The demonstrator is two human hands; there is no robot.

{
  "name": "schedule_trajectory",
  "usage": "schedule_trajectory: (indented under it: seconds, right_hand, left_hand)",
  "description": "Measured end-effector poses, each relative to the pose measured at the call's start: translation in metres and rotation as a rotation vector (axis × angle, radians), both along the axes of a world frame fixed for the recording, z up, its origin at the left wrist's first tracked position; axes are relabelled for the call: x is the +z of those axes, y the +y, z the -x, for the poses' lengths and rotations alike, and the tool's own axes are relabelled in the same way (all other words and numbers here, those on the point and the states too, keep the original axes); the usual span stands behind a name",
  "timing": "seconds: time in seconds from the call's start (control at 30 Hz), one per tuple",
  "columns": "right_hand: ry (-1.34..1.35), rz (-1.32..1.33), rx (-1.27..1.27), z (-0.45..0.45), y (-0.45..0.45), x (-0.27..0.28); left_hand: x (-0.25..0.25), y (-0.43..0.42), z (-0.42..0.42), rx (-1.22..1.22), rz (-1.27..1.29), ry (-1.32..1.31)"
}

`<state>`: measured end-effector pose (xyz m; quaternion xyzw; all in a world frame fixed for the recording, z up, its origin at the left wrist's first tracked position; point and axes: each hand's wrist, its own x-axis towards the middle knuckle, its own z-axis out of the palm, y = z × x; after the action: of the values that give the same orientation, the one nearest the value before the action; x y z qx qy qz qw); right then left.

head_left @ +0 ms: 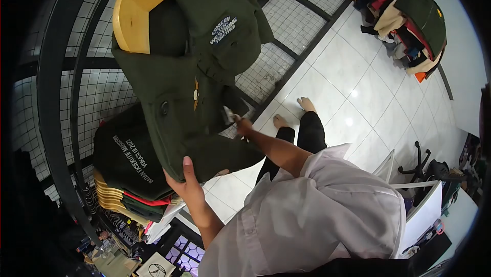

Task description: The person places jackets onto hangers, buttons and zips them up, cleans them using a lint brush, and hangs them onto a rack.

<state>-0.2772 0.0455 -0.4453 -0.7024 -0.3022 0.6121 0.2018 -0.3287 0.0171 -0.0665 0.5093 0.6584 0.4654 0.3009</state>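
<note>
So the main thing here is a dark green uniform-style jacket [169,129] on a chunky wooden hanger [134,16], up against the black wire-grid rack [92,85]. It's got printed lettering on the sleeve and a little winged emblem [196,93] on the front.

Left hand [188,182] has its grip clamped on the lower edge of the jacket, thumb on the outer face and the fingers mostly tucked behind the cloth. Right hand [244,126] is by the jacket's other side, right next to a small pale item [231,115], but it's blurry there, so I can't tell if that grip is closed on it or what the item even is.

Handling-wise I'd guess medium-weight fabric: soft enough to fold and sag, but with enough body to hold a panel fairly flat. Doesn't look slippery or fragile. I'd take it by the hem or a seam and keep off the emblem, which could snag. If you need the whole thing, hold it at the hanger's shoulders, since yanking low could twist it on the wood.

Around it: a black garment [135,149] with white lettering sits just behind and below, next to a stack of wooden hangers [108,195]. Over by the wall there's a bunch of mixed clothes [409,26], well apart, above the white tiled floor [337,67].
</note>
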Motion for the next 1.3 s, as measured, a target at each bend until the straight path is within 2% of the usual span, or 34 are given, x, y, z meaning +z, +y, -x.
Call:
schedule_trajectory:
  seconds: [0.07,0.1,0.17,0.2,0.27,0.3,0.33,0.4,0.43,0.5,0.53,0.57,0.63,0.67,0.73,0.77,0.87,0.9,1.0,1.03,1.1,1.17,1.23,1.27,1.3]
  right_hand:
    - [0.008,0.032,-0.044,-0.023,-0.008,-0.033]
    - [0.007,0.032,-0.043,-0.03,-0.002,-0.021]
    - [-0.183,-0.014,-0.594,-0.051,0.01,0.034]
    - [-0.181,-0.008,-0.581,-0.051,0.012,0.043]
    - [-0.034,-0.256,-0.464,-0.042,0.022,0.057]
    - [-0.098,-0.273,-0.336,-0.03,0.022,0.039]
    - [-0.095,-0.271,-0.337,-0.026,0.016,0.02]
    - [-0.067,0.096,-0.067,-0.025,0.005,0.003]
    - [-0.063,0.089,-0.068,-0.031,0.0,0.004]
    - [-0.12,0.147,-0.311,-0.048,-0.008,0.028]
    - [-0.193,0.115,-0.395,-0.046,-0.007,0.022]
    - [-0.2,0.117,-0.392,-0.046,-0.01,0.038]
    - [0.054,-0.392,-0.644,-0.04,-0.016,0.083]
    - [0.048,-0.398,-0.638,-0.038,-0.02,0.106]
    - [0.289,-0.546,-0.604,-0.034,-0.031,0.139]
    - [0.285,-0.55,-0.602,-0.036,-0.034,0.136]
    - [-0.033,-0.182,-0.204,-0.042,-0.037,0.122]
    - [-0.033,-0.194,-0.205,-0.048,-0.035,0.125]
    - [0.387,-0.4,-0.562,-0.079,-0.033,0.148]
    - [0.384,-0.399,-0.546,-0.086,-0.026,0.17]
    - [0.354,-0.859,-0.527,-0.098,-0.007,0.209]
    - [0.211,-1.139,-0.241,-0.105,0.002,0.225]
    - [0.117,-1.187,0.115,-0.098,0.009,0.21]
    - [0.129,-1.199,0.107,-0.097,0.006,0.201]
    - [0.077,-1.235,0.229,-0.1,0.001,0.193]
  left_hand:
    - [0.003,0.004,0.007,0.079,-0.027,0.001]
    - [0.005,0.005,0.012,0.078,-0.046,-0.026]
    - [0.002,0.005,0.015,0.088,-0.034,-0.031]
    - [0.001,0.004,0.016,0.098,-0.025,-0.028]
    - [0.001,0.002,0.015,0.107,-0.018,-0.019]
    - [0.0,0.001,0.011,0.069,-0.023,-0.009]
    - [0.0,0.0,0.008,0.03,-0.027,0.002]
    - [0.001,-0.003,0.007,-0.01,-0.037,0.019]
    - [0.0,-0.005,0.01,0.01,-0.078,0.008]
    - [-0.002,-0.007,0.015,0.052,-0.157,-0.019]
    - [-0.001,-0.007,0.014,0.055,-0.157,-0.024]
    - [-0.001,-0.007,0.012,0.062,-0.148,-0.05]
    - [0.0,-0.002,0.004,0.075,-0.14,-0.107]
    - [0.002,0.0,-0.003,0.056,-0.141,-0.114]
    - [0.001,0.001,-0.011,0.043,-0.134,-0.133]
    - [0.002,0.001,-0.014,0.023,-0.126,-0.143]
    - [0.002,0.0,-0.012,-0.013,-0.111,-0.141]
    - [0.002,0.002,-0.008,-0.028,-0.097,-0.125]
    - [0.005,0.005,-0.003,-0.044,-0.069,-0.101]
    - [0.007,0.006,-0.003,-0.049,-0.054,-0.088]
    - [0.005,0.006,-0.003,-0.039,-0.04,-0.08]
    - [-0.001,0.005,0.002,-0.107,0.062,-0.087]
    - [-0.001,0.007,0.006,-0.16,0.084,-0.071]
    - [0.002,0.007,0.006,-0.16,0.074,-0.056]
    - [0.004,0.008,0.006,-0.149,0.035,-0.098]
